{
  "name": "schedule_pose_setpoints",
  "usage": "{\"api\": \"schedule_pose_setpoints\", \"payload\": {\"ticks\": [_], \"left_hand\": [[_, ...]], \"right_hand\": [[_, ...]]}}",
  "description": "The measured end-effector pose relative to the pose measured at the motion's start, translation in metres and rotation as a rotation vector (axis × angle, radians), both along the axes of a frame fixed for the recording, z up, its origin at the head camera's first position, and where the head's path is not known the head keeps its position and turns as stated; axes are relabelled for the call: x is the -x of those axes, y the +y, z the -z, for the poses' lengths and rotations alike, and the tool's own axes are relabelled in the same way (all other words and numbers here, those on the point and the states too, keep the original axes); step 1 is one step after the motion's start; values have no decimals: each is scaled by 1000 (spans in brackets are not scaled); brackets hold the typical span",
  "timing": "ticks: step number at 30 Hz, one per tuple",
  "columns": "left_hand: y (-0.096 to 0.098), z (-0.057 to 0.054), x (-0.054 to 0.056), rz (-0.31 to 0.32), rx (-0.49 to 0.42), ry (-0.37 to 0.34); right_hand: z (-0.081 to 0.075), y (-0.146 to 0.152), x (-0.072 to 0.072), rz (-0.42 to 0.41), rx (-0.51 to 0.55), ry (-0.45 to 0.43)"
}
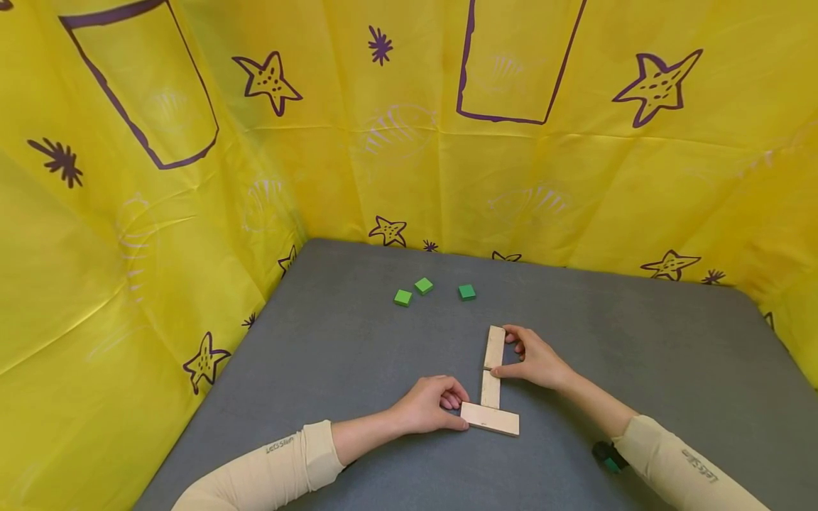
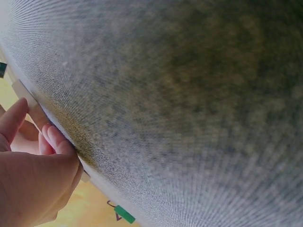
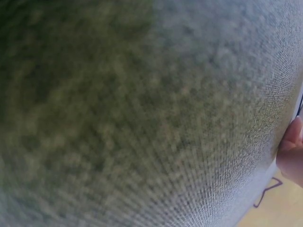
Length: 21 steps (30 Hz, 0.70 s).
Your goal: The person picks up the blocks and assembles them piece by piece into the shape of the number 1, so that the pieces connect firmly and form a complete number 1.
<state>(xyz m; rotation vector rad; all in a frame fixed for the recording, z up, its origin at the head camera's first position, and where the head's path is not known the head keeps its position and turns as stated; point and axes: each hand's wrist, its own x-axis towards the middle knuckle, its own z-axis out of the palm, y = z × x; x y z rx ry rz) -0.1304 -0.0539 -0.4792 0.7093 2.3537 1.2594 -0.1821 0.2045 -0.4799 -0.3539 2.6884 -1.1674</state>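
Fingers and thumb of a person's left hand (image 1: 428, 406) pinch a crosswise wooden block (image 1: 491, 419) at its 9 o'clock end on a grey tabletop (image 1: 339, 341). At 12 o'clock from it stands the end of a middle wooden block (image 1: 491, 389), with an upper wooden block (image 1: 494, 348) beyond. At 3 o'clock, the right hand (image 1: 535, 360) holds the upper wooden block between thumb and fingers. Three green blocks (image 1: 424, 286) lie toward 11 o'clock, before yellow cloth (image 1: 332, 177).
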Motion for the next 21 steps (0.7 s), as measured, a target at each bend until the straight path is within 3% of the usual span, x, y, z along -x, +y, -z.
{"api": "schedule_pose_setpoints", "payload": {"ticks": [21], "left_hand": [[0,-2,-1,-5,-1,-3]], "right_hand": [[1,1,0,-50,0,16]]}}
